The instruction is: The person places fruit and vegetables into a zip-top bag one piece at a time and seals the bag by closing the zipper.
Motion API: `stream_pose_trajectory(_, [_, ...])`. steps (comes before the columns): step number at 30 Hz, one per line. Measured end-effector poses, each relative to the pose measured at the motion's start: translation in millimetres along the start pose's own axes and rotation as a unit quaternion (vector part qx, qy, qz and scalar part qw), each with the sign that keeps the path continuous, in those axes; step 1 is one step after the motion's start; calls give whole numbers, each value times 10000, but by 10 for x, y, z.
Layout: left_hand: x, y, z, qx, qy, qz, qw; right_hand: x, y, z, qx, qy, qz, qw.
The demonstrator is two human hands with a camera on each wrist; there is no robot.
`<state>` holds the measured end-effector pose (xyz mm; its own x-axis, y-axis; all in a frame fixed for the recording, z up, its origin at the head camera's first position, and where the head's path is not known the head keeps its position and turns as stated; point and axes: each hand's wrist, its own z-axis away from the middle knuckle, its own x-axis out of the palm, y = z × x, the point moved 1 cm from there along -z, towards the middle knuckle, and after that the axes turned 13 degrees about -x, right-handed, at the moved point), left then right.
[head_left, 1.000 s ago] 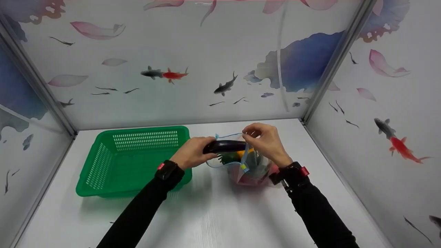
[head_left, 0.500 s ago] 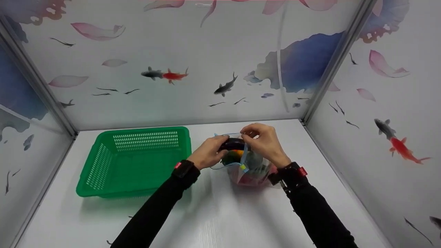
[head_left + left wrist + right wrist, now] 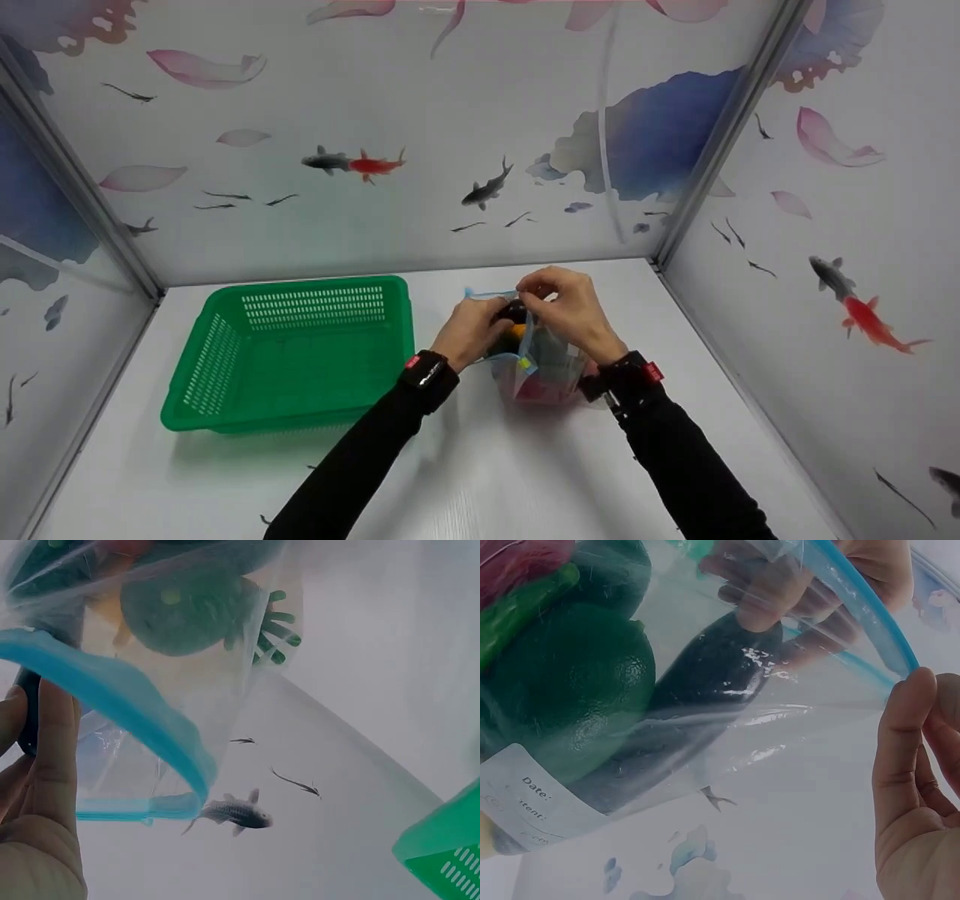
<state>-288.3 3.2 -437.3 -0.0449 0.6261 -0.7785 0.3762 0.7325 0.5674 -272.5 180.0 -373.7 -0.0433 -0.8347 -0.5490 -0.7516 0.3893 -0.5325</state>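
A clear zip-top bag [image 3: 551,371] with a blue zip edge stands on the table, its mouth toward the left. My left hand [image 3: 470,328] reaches into the mouth and holds one end of a dark, glossy eggplant [image 3: 705,675], most of which lies inside the bag. At the blue zip edge [image 3: 870,607], my right hand [image 3: 568,307] pinches the rim between thumb and fingers. Through the plastic in the right wrist view show a large dark green vegetable [image 3: 577,682], a slim green pepper [image 3: 529,615] and something red. The left wrist view shows a green piece with finger-like tips [image 3: 277,634].
A green plastic basket [image 3: 184,375] with slotted walls stands to the left of the bag on the white table [image 3: 480,472]. Printed panels [image 3: 420,240] close off the back and both sides. A white label [image 3: 532,802] is on the bag.
My left hand has moved right, pushing the eggplant deeper into the bag; much less of it shows in the head view. My right hand keeps pinching the rim, nearly in place.
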Motion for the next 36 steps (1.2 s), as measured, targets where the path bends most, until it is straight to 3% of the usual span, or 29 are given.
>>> stream_pose_trajectory(8, [79,-56,-2,467,382,-991,9932,26,4,11,14,26,22,10000])
stream_pose_trajectory(11, [107,-89,-3,709,551,-1125,9896,22,1,14,24,1,6,10000])
stream_pose_trajectory(18, [54,-137,-18,1176,1190,-2053,9643,7,9,-7,-9,-43,57,10000])
stream_pose_trajectory(21, [-27,-162,-31,1260,1309,-1839,9660,-7,18,-13,20,5,174,9998])
stream_pose_trajectory(24, [-129,-245,-18,1025,1528,-1488,9716,-20,30,-13,52,97,217,9997])
stream_pose_trajectory(28, [-257,-406,11,45,1513,-1106,9823,-17,46,-2,80,190,136,9997])
stream_pose_trajectory(30, [-296,-468,12,-476,1167,-973,9872,-8,47,10,122,192,76,9997])
stream_pose_trajectory(32, [-314,-503,5,-793,700,-778,9913,1,48,25,172,172,56,9997])
stream_pose_trajectory(36, [-301,-520,-17,-871,-9,-298,9958,17,38,52,325,164,56,9993])
